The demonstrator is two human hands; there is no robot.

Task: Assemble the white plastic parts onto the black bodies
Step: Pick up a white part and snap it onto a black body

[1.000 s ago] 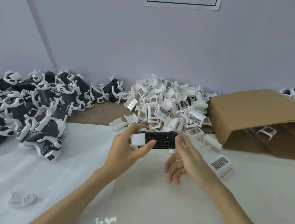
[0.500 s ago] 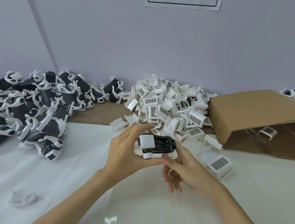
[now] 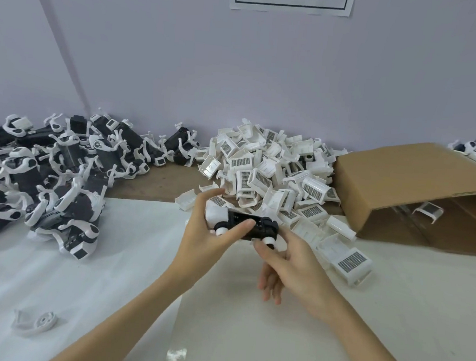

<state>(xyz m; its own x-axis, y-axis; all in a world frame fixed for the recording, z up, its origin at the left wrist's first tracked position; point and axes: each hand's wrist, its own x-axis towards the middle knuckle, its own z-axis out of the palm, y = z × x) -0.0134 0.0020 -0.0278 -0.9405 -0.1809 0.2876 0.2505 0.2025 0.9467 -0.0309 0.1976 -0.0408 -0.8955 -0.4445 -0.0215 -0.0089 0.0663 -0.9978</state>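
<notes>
One head-worn view only, so no second view shares the scene; it looks forward and down over the white table (image 3: 51,294), close enough that both forearms enter from the bottom edge; the wall (image 3: 268,68) fills the upper half of the frame; wide-angle bending shows at the edges, where the cardboard box (image 3: 402,176) at right and the wall seam at upper left lean.

Pale lilac wall (image 3: 268,68) – white-covered table (image 3: 247,337) beneath
</notes>
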